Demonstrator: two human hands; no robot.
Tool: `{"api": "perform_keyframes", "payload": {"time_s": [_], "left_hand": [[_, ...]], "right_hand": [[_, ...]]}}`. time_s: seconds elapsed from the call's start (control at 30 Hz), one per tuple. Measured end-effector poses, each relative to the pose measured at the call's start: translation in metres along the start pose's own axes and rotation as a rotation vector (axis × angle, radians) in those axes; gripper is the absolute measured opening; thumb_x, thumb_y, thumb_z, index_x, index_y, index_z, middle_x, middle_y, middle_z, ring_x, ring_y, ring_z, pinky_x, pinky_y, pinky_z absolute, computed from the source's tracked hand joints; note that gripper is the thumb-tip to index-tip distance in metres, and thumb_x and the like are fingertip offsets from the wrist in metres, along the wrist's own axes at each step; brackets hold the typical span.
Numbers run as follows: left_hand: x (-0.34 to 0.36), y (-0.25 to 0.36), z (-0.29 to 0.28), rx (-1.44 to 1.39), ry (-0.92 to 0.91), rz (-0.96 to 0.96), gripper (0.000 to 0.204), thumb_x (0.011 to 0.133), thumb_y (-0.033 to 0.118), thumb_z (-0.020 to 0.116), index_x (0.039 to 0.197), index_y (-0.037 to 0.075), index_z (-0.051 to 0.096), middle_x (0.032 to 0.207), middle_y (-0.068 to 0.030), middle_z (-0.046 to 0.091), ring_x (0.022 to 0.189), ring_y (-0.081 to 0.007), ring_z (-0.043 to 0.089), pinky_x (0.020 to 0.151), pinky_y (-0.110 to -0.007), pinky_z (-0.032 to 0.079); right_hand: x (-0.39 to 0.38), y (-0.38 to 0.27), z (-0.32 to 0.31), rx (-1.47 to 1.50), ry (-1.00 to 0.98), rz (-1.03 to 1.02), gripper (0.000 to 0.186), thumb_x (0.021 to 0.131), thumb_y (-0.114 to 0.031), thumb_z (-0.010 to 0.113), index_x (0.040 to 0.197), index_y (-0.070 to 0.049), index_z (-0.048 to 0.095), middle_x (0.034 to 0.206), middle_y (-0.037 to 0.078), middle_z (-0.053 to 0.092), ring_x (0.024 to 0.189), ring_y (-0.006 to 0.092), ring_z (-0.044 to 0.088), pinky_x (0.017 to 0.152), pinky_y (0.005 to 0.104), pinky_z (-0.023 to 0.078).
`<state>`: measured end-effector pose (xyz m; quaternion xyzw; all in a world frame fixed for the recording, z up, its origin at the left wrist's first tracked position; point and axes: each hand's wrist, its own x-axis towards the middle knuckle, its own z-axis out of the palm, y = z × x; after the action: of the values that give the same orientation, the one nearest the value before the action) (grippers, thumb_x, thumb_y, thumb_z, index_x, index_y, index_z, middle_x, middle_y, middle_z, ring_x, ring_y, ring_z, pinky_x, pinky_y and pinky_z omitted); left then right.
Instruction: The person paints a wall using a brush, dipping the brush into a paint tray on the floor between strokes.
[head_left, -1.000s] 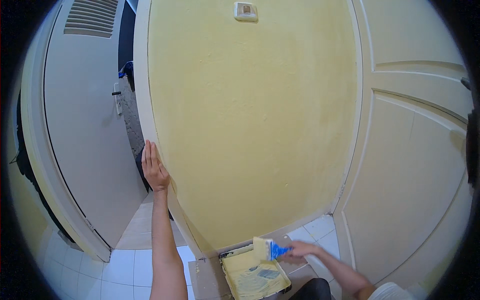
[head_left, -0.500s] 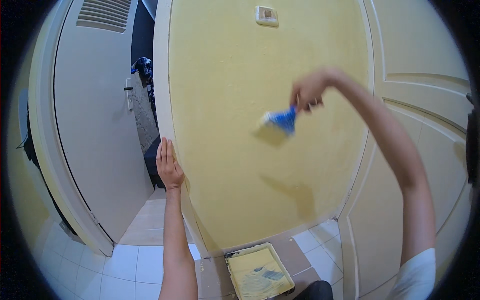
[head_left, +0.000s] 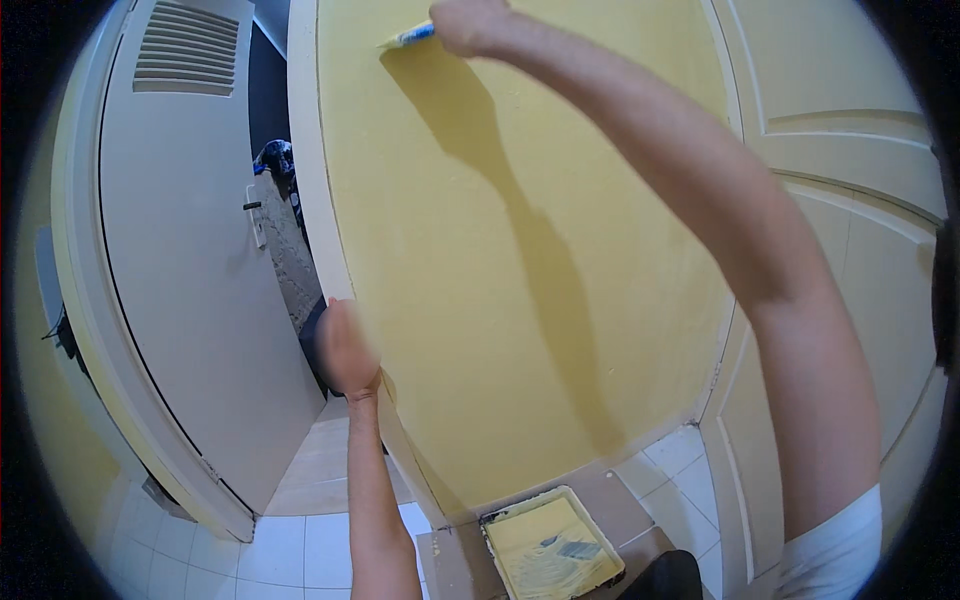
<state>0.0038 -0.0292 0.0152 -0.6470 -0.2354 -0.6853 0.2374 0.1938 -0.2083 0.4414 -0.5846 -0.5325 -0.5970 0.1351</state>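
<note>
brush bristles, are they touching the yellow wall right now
Touching. The head view shows the brush, held in the right hand, with its bristle tip pressed flat on the yellow wall, no gap between tip and shadow.

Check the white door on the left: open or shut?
Open. The white door is swung away from its frame, leaving a dark gap beside the yellow wall with floor visible through it.

Yellow wall [head_left: 520, 260] between an open grey door [head_left: 190, 300] and cream panelled door [head_left: 850, 180], white tiled floor [head_left: 290, 550] below.
</note>
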Motion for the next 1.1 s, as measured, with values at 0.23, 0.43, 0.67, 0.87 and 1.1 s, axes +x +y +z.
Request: {"api": "perform_keyframes", "payload": {"time_s": [0.23, 0.43, 0.67, 0.87, 1.1], "left_hand": [[0.004, -0.005, -0.010, 0.015, 0.009, 0.009, 0.060, 0.081, 0.007, 0.040, 0.140, 0.002, 0.048, 0.148, -0.0147, 0.044, 0.134, -0.0325, 0.043, 0.112, -0.042, 0.034], [0.006, -0.007, -0.013, 0.032, 0.004, 0.026, 0.058, 0.080, 0.003, 0.042, 0.137, 0.002, 0.049, 0.146, -0.0150, 0.046, 0.131, -0.0330, 0.045, 0.111, -0.043, 0.034], [0.040, -0.035, -0.013, 0.135, -0.025, 0.072, 0.042, 0.085, 0.004, 0.047, 0.126, 0.005, 0.055, 0.133, -0.0135, 0.054, 0.121, -0.0331, 0.049, 0.104, -0.046, 0.034], [0.128, -0.006, 0.000, 0.035, 0.176, -0.048, 0.038, 0.095, 0.008, 0.044, 0.133, 0.005, 0.050, 0.141, -0.0135, 0.047, 0.128, -0.0312, 0.044, 0.109, -0.043, 0.033], [0.132, 0.001, 0.011, -0.100, 0.146, -0.035, 0.048, 0.096, 0.007, 0.041, 0.143, 0.003, 0.041, 0.148, -0.0149, 0.041, 0.138, -0.0313, 0.037, 0.114, -0.041, 0.030]], "right_hand": [[-0.069, -0.048, 0.021, 0.366, -0.063, 0.005, 0.022, 0.084, -0.011, 0.053, 0.098, 0.003, 0.064, 0.092, 0.023, 0.068, 0.088, 0.0402, 0.067, 0.074, 0.0462, 0.056], [-0.122, -0.087, 0.035, 0.515, -0.040, 0.078, 0.024, 0.079, -0.005, 0.057, 0.099, 0.008, 0.060, 0.086, 0.023, 0.067, 0.083, 0.0375, 0.068, 0.071, 0.0441, 0.057], [-0.179, -0.113, 0.052, 0.274, -0.042, 0.002, 0.012, 0.079, -0.007, 0.065, 0.087, 0.001, 0.070, 0.108, 0.019, 0.065, 0.084, 0.0244, 0.069, 0.066, 0.0308, 0.059], [-0.235, -0.131, 0.062, 0.158, -0.049, 0.033, 0.036, 0.078, -0.004, 0.063, 0.112, 0.006, 0.066, 0.094, 0.017, 0.066, 0.071, 0.0164, 0.064, 0.057, 0.0253, 0.057], [-0.298, -0.154, 0.085, -0.104, -0.149, -0.052, 0.057, 0.077, -0.003, 0.063, 0.132, 0.007, 0.053, 0.071, 0.012, 0.059, 0.062, 0.0110, 0.056, 0.050, 0.0250, 0.054]]}}
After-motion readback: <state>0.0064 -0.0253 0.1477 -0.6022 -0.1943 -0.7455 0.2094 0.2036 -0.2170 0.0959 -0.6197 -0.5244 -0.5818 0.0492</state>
